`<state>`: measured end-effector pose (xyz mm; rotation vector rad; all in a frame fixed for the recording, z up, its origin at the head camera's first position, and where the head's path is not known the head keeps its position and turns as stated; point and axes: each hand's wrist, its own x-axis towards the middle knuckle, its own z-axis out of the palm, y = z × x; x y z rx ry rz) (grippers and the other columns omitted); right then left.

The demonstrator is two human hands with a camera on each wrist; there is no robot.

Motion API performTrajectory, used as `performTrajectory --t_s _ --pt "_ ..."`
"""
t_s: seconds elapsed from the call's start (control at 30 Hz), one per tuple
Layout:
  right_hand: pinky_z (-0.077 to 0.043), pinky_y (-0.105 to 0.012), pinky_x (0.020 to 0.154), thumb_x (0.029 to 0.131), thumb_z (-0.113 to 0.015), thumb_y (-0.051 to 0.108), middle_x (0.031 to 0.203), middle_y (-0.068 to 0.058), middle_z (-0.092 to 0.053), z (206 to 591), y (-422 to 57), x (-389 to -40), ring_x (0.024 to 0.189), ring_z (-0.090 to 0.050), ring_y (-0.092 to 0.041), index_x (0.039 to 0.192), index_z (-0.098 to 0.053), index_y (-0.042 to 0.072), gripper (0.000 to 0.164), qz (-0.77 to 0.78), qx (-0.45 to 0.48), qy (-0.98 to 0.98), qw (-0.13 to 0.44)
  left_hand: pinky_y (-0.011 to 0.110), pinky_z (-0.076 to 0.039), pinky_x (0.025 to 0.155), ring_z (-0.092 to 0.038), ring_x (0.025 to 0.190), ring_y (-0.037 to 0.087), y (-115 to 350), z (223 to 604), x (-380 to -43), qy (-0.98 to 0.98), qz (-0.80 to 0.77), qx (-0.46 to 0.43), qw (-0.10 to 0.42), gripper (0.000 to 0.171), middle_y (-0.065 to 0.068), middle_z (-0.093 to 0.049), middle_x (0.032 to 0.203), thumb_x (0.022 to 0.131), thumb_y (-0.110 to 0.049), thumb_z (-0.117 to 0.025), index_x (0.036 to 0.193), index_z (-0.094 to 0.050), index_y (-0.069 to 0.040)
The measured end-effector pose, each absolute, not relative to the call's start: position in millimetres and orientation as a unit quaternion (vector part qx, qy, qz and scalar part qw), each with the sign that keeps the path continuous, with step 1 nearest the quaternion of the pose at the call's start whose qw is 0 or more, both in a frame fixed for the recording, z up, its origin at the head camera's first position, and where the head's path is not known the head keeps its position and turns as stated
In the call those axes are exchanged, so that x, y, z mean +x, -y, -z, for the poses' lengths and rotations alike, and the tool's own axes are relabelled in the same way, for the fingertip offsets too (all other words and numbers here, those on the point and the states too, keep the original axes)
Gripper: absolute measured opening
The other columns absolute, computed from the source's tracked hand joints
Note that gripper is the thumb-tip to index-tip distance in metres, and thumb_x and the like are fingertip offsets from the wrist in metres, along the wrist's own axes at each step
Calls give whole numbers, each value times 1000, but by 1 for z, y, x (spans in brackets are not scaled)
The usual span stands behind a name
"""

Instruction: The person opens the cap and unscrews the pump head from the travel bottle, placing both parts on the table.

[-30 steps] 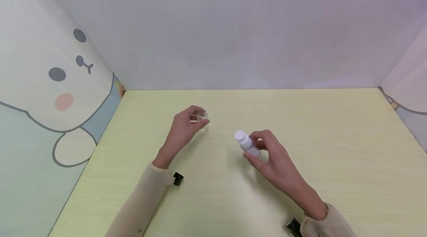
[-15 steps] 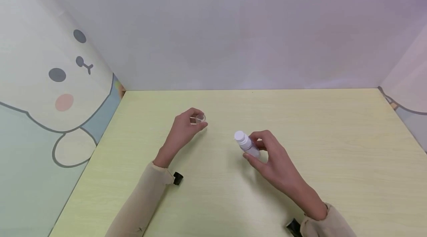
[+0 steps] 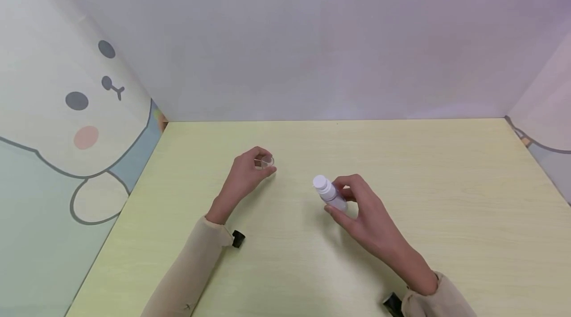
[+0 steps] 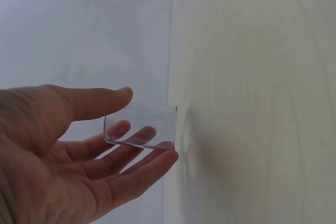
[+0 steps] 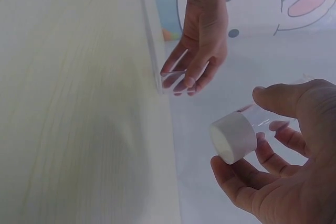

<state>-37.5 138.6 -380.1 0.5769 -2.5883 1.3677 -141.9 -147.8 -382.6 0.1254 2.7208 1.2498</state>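
At left of centre, my left hand (image 3: 245, 171) holds a small clear cup (image 3: 266, 162) between thumb and fingers. In the left wrist view the cup (image 4: 144, 127) is see-through, with fingers showing through its wall and its edge close to the table surface. Right of it, my right hand (image 3: 366, 213) grips a small white bottle (image 3: 329, 191), tilted with its narrower white top leaning to the upper left. From the right wrist, a broad white end of the bottle (image 5: 232, 137) and a clear-looking part beyond it show between thumb and curled fingers.
Both hands are over a pale wooden table (image 3: 428, 168). A plain grey-lilac wall (image 3: 330, 44) rises behind its far edge. To the left stands a panel (image 3: 44, 59) with a cartoon face. Small black objects (image 3: 238, 238) sit at both cuffs.
My left hand has sunk slightly with the clear cup, drawing a little nearer to me and to the left. The right hand and bottle stay almost in place.
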Motion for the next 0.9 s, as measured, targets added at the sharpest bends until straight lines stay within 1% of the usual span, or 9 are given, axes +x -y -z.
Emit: performTrajectory --t_s 0.17,0.5,0.7,0.9 --pt "-61 -39 93 87 -84 4 119 3 -60 380 -139 -37 106 -73 -16 125 -55 13 49 -459 197 863 79 44 -58 92 -67 121 31 149 386 -143 -909 -407 39 76 35 10 -70 128 95 -21 -77 127 -66 -12" --pt "-61 -37 94 87 -83 4 119 4 -60 379 -138 -37 105 -71 -14 125 -55 13 48 -463 199 861 76 42 -55 92 -67 115 28 150 388 -144 -915 -395 42 76 35 10 -71 123 95 -19 -76 127 -65 -10" --pt "-61 -37 94 87 -83 4 119 5 -60 380 -137 -37 105 -71 -14 125 -55 14 48 -464 197 860 73 42 -55 92 -66 117 28 150 387 -144 -910 -403 41 86 36 10 -71 123 95 -19 -76 128 -64 -11" --pt "-61 -37 94 87 -83 3 119 5 -60 380 -137 -37 105 -70 -13 125 -55 13 48 -465 198 860 72 44 -55 96 -64 122 29 150 387 -145 -909 -401 42 104 43 9 -69 128 95 -20 -76 135 -61 -11"
